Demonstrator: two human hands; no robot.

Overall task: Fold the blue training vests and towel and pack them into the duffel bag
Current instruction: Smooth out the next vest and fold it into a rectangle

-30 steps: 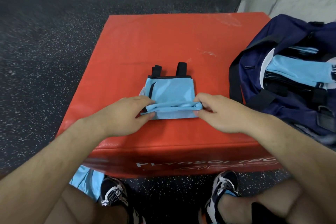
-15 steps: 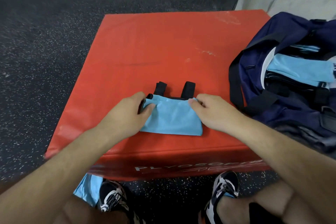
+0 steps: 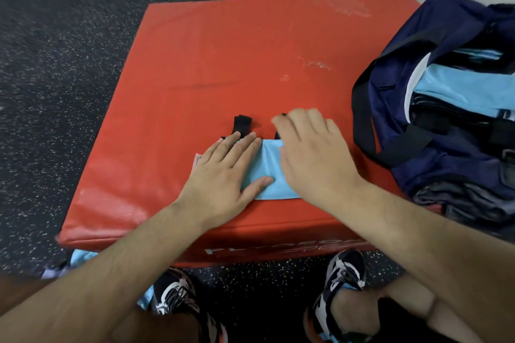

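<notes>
nearly packed: both hands, left hand [image 3: 223, 172] and right hand [image 3: 312, 159], press flat, grasping nothing, on a folded vest [image 3: 269, 167]; more blue cloth already fills the bag [image 3: 395, 108] at right.

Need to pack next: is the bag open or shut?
Open: the bag gapes, with light blue fabric visible inside.

Even, bright overhead light; soft shadows; right hand [image 3: 312, 159] motion-blurred; wide-angle bending at frame edges
</notes>
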